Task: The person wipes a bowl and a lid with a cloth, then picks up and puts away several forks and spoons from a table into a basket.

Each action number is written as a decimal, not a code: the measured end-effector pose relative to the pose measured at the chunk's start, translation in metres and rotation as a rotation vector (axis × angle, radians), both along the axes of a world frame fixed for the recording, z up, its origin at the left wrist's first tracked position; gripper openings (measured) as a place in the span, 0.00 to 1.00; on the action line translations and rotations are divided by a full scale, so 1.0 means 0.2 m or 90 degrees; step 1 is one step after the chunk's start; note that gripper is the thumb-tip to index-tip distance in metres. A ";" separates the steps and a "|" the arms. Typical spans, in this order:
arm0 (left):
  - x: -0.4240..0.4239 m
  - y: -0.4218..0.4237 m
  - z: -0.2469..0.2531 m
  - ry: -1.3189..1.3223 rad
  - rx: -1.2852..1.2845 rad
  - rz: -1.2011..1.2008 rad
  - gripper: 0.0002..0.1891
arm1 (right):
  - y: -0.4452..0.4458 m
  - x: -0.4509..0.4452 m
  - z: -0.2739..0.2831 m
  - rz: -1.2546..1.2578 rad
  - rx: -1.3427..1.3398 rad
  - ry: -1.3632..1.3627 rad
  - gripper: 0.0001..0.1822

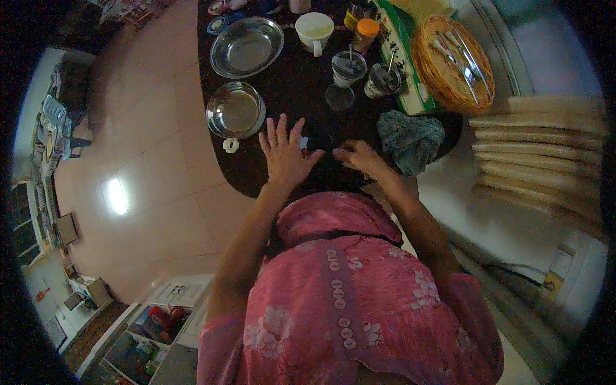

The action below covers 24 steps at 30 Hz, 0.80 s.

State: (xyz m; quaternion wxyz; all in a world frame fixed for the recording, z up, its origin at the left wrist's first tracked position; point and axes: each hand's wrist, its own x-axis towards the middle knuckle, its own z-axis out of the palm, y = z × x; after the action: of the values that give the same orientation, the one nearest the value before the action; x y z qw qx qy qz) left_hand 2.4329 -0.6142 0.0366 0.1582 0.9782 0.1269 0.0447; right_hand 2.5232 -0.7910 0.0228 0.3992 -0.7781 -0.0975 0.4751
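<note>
My left hand (288, 156) lies palm down with its fingers spread on the dark tabletop (298, 91). A small white piece (303, 143) shows beside its index finger, partly hidden. To the right, my right hand (358, 156) has bent fingers, with thumb and fingertips close together near my left thumb. Whether it pinches something dark against the dark table cannot be made out. A crumpled grey-green cloth (411, 142) rests just right of that hand. Beyond my left fingertips stands a round metal bowl (236, 110), and a small white flower-shaped piece (231, 145) lies by its near side.
Farther back are a wide metal basin (248, 48), a white mug (315, 33) and an orange-lidded jar (365, 36). Two clear cups (348, 70) with sticks stand near a round clear disc (340, 97). A green-and-white box (409, 62) adjoins a wicker basket (452, 62) holding metal utensils.
</note>
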 end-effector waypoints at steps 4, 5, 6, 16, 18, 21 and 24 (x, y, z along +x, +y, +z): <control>0.01 -0.05 -0.04 0.058 -0.031 -0.035 0.44 | 0.02 0.03 0.03 -0.005 -0.076 0.046 0.24; 0.02 -0.05 -0.05 0.057 -0.026 -0.031 0.46 | 0.02 0.02 0.02 -0.015 -0.067 0.049 0.24; 0.01 -0.05 -0.06 0.060 -0.031 -0.034 0.46 | 0.03 0.02 0.00 -0.021 -0.061 0.063 0.24; 0.07 -0.07 -0.01 0.110 -0.099 0.039 0.45 | -0.06 0.08 -0.05 -0.011 0.012 0.142 0.21; 0.09 -0.11 0.01 0.138 -0.117 0.087 0.45 | -0.09 0.04 -0.06 -0.127 0.052 0.206 0.21; 0.11 -0.14 0.02 0.163 -0.114 0.138 0.45 | -0.12 -0.01 -0.10 -0.156 0.195 0.202 0.19; 0.12 -0.16 0.02 0.177 -0.108 0.149 0.45 | -0.14 -0.02 -0.15 -0.128 0.253 0.163 0.19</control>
State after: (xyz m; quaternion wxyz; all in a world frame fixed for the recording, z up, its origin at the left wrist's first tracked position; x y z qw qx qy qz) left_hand 2.4569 -0.6459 0.0404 0.2151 0.9367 0.2634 -0.0838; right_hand 2.5199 -0.8193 -0.0070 0.5984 -0.6236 -0.0598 0.4994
